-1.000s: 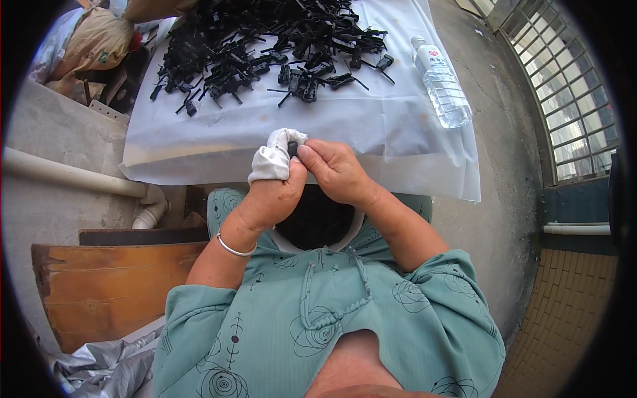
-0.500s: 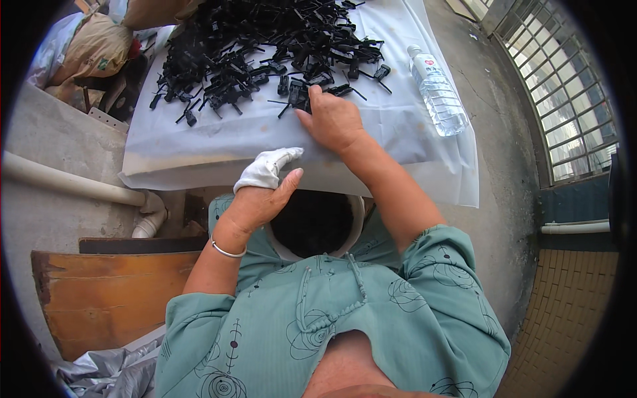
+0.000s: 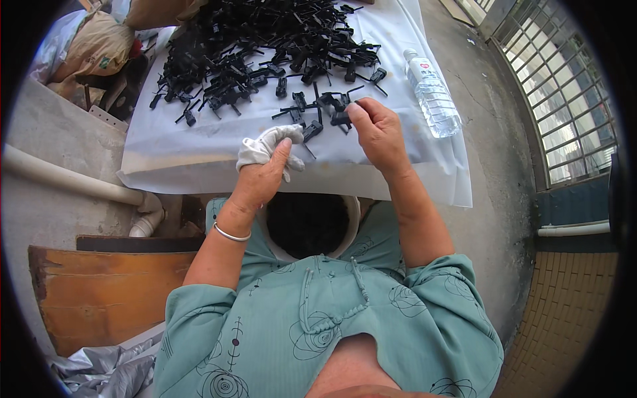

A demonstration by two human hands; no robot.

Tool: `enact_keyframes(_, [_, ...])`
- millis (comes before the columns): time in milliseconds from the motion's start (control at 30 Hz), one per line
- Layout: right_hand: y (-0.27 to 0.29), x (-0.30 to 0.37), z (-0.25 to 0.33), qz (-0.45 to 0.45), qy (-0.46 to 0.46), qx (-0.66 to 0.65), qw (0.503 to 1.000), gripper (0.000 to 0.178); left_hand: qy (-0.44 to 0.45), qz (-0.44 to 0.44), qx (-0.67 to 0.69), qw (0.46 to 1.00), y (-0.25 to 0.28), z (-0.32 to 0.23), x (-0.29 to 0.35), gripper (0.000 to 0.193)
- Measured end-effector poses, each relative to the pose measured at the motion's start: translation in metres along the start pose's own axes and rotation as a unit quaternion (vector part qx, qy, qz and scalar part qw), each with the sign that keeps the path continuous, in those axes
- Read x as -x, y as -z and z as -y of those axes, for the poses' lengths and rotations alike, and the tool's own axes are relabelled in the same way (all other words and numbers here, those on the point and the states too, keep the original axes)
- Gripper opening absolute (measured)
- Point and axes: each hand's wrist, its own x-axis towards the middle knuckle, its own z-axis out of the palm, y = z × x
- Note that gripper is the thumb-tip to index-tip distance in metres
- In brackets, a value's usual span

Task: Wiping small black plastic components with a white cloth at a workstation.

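My left hand is at the table's near edge, a white glove covering its fingers but not the thumb. Its fingers are curved and partly apart, with the tips beside a small black plastic part that has a thin leg. I see nothing held in it. My right hand is bare, thumb and forefinger pinched at the end of another black plastic part; the fingertips partly hide the grip. Between and beyond the hands lie several similar loose parts, apart from the big pile.
White plastic sheeting covers the table. A clear water bottle lies at the right. Under the near edge, between my knees, is a white bucket with dark contents. Left are a pipe, a wooden board and sacks.
My right hand has moved right and nearer, drawing several black parts out of the pile's near edge. My left hand has shifted slightly forward, its gloved fingers now beside one of them.
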Motion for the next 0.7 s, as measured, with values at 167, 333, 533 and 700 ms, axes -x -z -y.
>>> enact_keyframes(167, [-0.010, 0.022, 0.005, 0.244, -0.068, -0.063, 0.965, 0.017, 0.068, 0.089, 0.126, 0.986, -0.002, -0.013, 0.009, 0.024])
enact_keyframes(333, [-0.021, 0.037, 0.001, 0.147, 0.036, -0.014, 0.988, 0.016, 0.102, 0.119, 0.219, 0.963, -0.008, -0.011, 0.021, 0.026])
enact_keyframes(533, [-0.030, 0.053, 0.020, 0.137, 0.315, 0.097, 0.934, 0.023, 0.040, 0.054, 0.153, 0.986, -0.018, -0.008, 0.026, 0.026])
enact_keyframes(700, [-0.040, 0.053, 0.014, 0.020, 0.070, -0.027, 0.997, 0.017, 0.010, 0.073, 0.129, 0.989, -0.017, -0.016, 0.030, 0.030])
